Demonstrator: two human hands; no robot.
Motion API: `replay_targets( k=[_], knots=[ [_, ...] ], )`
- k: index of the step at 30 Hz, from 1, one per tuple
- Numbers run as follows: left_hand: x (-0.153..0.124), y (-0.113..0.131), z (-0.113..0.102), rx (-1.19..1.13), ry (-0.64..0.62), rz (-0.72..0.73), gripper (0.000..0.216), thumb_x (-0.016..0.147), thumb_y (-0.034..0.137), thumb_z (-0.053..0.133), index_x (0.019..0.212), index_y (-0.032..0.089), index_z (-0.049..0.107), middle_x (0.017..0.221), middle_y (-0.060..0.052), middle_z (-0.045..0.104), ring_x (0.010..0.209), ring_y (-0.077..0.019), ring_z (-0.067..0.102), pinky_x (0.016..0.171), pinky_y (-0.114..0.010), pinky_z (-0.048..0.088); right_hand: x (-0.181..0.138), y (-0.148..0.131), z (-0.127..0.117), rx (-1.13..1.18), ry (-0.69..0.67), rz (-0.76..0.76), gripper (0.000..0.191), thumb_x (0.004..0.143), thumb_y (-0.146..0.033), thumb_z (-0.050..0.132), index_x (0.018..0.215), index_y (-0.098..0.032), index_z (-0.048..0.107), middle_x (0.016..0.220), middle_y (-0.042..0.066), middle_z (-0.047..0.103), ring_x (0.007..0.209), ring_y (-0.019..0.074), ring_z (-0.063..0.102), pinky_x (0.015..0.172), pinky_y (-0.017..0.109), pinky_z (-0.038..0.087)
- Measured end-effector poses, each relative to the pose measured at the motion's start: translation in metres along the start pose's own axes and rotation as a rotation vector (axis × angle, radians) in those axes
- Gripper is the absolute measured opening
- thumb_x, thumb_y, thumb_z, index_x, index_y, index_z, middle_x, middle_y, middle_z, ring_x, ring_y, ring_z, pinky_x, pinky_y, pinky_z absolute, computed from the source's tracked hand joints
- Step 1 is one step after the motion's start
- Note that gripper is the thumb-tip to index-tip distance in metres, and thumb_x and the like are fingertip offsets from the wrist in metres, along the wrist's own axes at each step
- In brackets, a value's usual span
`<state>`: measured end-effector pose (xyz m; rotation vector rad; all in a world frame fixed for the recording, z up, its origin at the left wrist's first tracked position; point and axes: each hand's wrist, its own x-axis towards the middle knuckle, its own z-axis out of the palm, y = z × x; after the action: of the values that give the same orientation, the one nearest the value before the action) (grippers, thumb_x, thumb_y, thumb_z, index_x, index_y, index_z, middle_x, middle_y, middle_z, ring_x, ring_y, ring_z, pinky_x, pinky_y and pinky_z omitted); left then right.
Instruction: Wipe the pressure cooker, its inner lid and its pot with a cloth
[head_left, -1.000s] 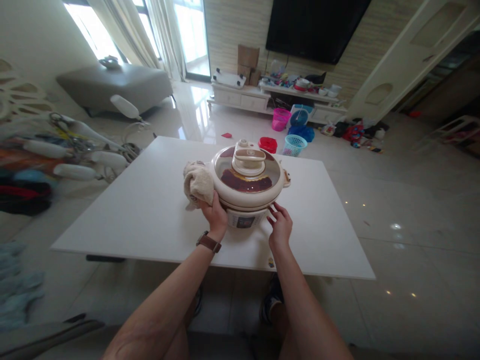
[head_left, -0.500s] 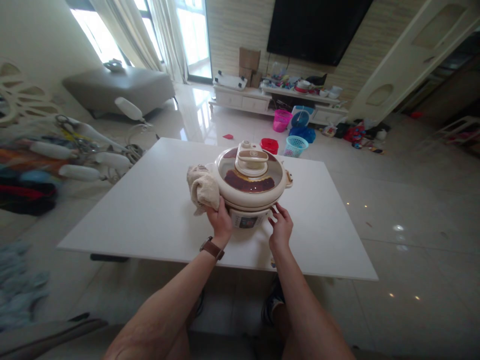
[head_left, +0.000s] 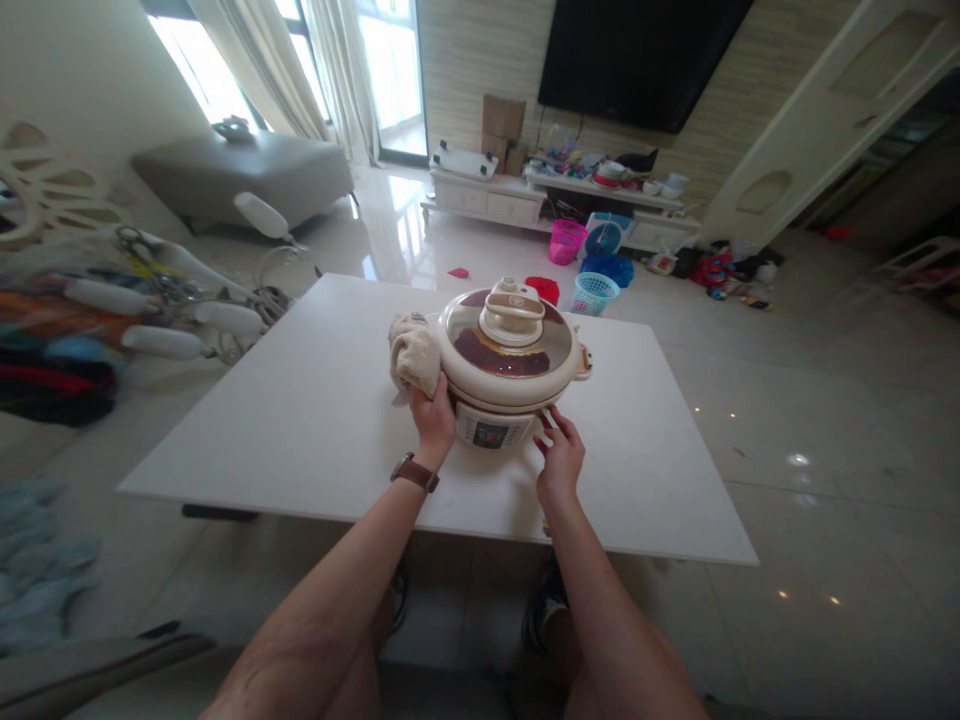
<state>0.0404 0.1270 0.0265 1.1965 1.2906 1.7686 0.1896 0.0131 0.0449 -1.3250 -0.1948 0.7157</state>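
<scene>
Pressing a crumpled beige cloth [head_left: 414,352] against the side of a cream electric cooker [head_left: 517,385], the left hand [head_left: 435,418] is sitting at about 8 o'clock of the pot. Its fingers are curling shut around the cloth's lower end, while the rest of the cloth is bunching up at 9 o'clock, touching the cooker's rim. The right hand [head_left: 560,457] is resting at about 5 o'clock of the cooker, half open and gripping nothing. Its fingertips [head_left: 546,418] are touching the base just beside the control panel [head_left: 487,433], which is facing the person at 6 o'clock.

The cooker is standing upright near the middle of a white table [head_left: 300,420], with its glass lid [head_left: 510,350] lying closed and the cream handle [head_left: 513,312] on top. A brown-strapped watch [head_left: 415,472] is showing on the left wrist. Beyond the table, toward 12 o'clock, a red container [head_left: 541,288] and a blue basket [head_left: 591,292] are sitting on the shiny floor, and a dark television [head_left: 637,50] is hanging on the wall.
</scene>
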Motion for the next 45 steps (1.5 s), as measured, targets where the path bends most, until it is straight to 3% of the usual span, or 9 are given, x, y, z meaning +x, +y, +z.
replay_targets(
  k=[11,20,33,40,45],
  knots=[
    [0.009,-0.007,0.004,-0.076,-0.009,-0.073,0.05,0.094,0.05,0.066,0.13,0.016,0.067,0.142,-0.018,0.067,0.14,-0.0297,0.059,0.123,-0.044,0.041,0.0,-0.003,0.0,0.014,0.003,0.03,0.037,0.062,-0.029,0.064,0.097,-0.023,0.074,0.139,0.011,0.071,0.126,0.0287,0.069,0.066,0.025,0.052],
    [0.042,-0.009,-0.009,-0.112,0.064,-0.174,0.041,0.094,0.037,0.067,0.126,0.012,0.068,0.135,-0.015,0.072,0.128,-0.0262,0.067,0.119,-0.041,0.046,0.004,-0.003,-0.007,-0.008,-0.047,0.03,0.034,0.066,-0.032,0.067,0.097,-0.022,0.077,0.138,0.012,0.071,0.124,0.0295,0.069,0.068,0.028,0.054],
    [0.006,-0.015,-0.001,-0.058,0.01,-0.206,0.049,0.094,0.044,0.066,0.135,0.017,0.065,0.145,-0.014,0.066,0.143,-0.0262,0.057,0.127,-0.042,0.035,0.004,-0.005,-0.005,-0.005,-0.025,0.042,0.033,0.064,-0.035,0.068,0.092,-0.021,0.077,0.136,0.013,0.072,0.123,0.0303,0.068,0.068,0.028,0.054],
    [-0.013,0.003,-0.004,-0.057,0.014,-0.18,0.053,0.094,0.037,0.063,0.143,0.016,0.06,0.155,-0.015,0.058,0.149,-0.0253,0.051,0.128,-0.037,0.031,0.004,-0.005,-0.005,-0.023,-0.029,0.022,0.032,0.066,-0.037,0.067,0.093,-0.021,0.076,0.136,0.012,0.072,0.122,0.0295,0.069,0.067,0.028,0.054],
    [-0.027,0.01,-0.003,-0.034,0.035,-0.221,0.054,0.095,0.035,0.062,0.145,0.016,0.058,0.153,-0.015,0.06,0.149,-0.0241,0.05,0.129,-0.033,0.03,0.003,-0.005,-0.004,-0.024,-0.019,0.017,0.033,0.065,-0.037,0.067,0.092,-0.021,0.076,0.137,0.012,0.071,0.121,0.0293,0.069,0.067,0.028,0.054]
  ],
)
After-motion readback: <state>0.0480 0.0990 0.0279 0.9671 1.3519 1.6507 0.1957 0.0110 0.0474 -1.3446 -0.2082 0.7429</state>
